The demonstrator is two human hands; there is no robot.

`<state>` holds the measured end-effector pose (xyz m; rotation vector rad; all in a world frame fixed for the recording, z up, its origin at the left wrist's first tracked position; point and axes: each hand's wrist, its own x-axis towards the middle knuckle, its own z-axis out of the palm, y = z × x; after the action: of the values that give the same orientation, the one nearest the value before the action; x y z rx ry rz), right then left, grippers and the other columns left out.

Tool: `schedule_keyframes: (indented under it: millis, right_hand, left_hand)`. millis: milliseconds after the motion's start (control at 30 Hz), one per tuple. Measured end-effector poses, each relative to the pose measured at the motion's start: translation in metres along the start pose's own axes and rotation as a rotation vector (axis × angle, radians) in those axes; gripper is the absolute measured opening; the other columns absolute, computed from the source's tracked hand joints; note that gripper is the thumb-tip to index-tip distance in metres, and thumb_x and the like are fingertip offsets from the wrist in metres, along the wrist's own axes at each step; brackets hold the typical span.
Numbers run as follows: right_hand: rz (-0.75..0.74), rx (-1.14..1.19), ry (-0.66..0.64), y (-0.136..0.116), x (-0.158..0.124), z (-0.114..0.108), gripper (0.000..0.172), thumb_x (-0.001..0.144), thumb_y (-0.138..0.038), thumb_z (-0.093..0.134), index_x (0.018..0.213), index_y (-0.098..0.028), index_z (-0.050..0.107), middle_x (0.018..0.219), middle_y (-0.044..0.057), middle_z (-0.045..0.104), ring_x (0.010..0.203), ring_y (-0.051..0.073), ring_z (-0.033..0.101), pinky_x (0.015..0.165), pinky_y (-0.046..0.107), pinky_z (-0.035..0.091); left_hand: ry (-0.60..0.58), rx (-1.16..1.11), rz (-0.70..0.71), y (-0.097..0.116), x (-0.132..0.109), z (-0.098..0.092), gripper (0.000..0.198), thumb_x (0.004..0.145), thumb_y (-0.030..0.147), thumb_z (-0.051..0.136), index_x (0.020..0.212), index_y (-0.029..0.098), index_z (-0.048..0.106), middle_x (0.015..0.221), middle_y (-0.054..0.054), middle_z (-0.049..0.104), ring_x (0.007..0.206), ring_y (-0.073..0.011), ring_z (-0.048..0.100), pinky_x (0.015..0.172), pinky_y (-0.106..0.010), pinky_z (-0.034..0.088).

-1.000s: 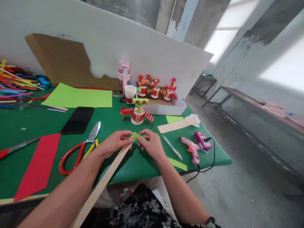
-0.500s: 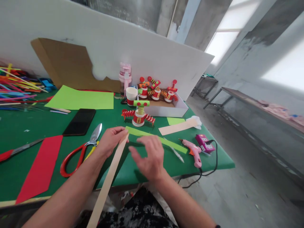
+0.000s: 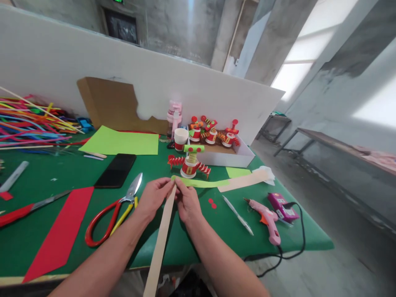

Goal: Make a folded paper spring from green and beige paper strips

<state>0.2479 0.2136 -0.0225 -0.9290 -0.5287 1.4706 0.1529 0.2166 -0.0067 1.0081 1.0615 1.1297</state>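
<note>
My left hand (image 3: 158, 195) pinches the joined ends of two paper strips from the left. One is a beige strip (image 3: 163, 239) hanging toward me past the table edge; the other is a green strip (image 3: 204, 182) stretching right at an angle to it. From the right, my right hand (image 3: 189, 201) is closed with thumb and fingers on the same corner. Just beyond them stands a paper-cup figure (image 3: 189, 167) with folded red arms and a rolled green head. Scissors (image 3: 123, 210) with red and yellow handles lie left of my left hand.
Right of my hands are two red paper dots (image 3: 212, 203), a white pen (image 3: 237, 215), a pink glue gun (image 3: 266, 218) with a cord, and a purple box (image 3: 283, 207). A white box (image 3: 225, 159) of similar figures stands behind. Red paper (image 3: 62, 235) and a phone (image 3: 115, 170) lie left.
My right hand has moved in from open beside the strips to close on their joined corner. The green strip has swung up, uncovering the red dots. The view has shifted.
</note>
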Motion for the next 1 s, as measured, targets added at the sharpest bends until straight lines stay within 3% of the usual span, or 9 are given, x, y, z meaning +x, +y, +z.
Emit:
schedule_keyframes:
  millis: [200, 333, 567, 1000]
  right_hand:
    - [0.004, 0.004, 0.058, -0.002, -0.001, -0.008, 0.034, 0.054, -0.04, 0.088, 0.072, -0.018, 0.069, 0.066, 0.002, 0.07, 0.061, 0.019, 0.064, 0.055, 0.03, 0.054]
    - [-0.029, -0.027, 0.056, -0.001, 0.0, -0.009, 0.037, 0.054, -0.043, 0.086, 0.076, -0.018, 0.07, 0.069, 0.004, 0.072, 0.067, 0.022, 0.067, 0.058, 0.033, 0.056]
    - [-0.016, -0.04, 0.011, 0.001, 0.0, -0.009, 0.037, 0.053, -0.045, 0.086, 0.068, -0.018, 0.066, 0.063, 0.002, 0.07, 0.06, 0.018, 0.065, 0.056, 0.029, 0.053]
    - [-0.077, -0.07, 0.049, 0.005, 0.003, -0.012, 0.034, 0.053, -0.042, 0.085, 0.069, -0.018, 0.067, 0.06, 0.0, 0.067, 0.055, 0.016, 0.061, 0.055, 0.029, 0.052]
  left_hand:
    - [-0.031, 0.084, -0.001, -0.002, 0.002, -0.004, 0.047, 0.052, 0.056, 0.083, 0.076, 0.018, 0.069, 0.071, -0.001, 0.07, 0.066, -0.0159, 0.062, 0.061, -0.027, 0.051]
    - [-0.019, 0.136, 0.027, -0.002, 0.003, -0.006, 0.043, 0.055, 0.057, 0.08, 0.069, 0.019, 0.066, 0.064, 0.001, 0.064, 0.06, -0.0134, 0.056, 0.057, -0.025, 0.046]
    - [0.06, 0.17, 0.057, -0.007, 0.005, -0.006, 0.045, 0.054, 0.059, 0.082, 0.067, 0.019, 0.066, 0.062, 0.002, 0.064, 0.059, -0.0132, 0.055, 0.058, -0.026, 0.047]
    - [0.005, 0.153, 0.05, -0.005, 0.003, -0.004, 0.041, 0.053, 0.054, 0.081, 0.066, 0.019, 0.065, 0.061, 0.001, 0.063, 0.059, -0.0142, 0.056, 0.06, -0.027, 0.048]
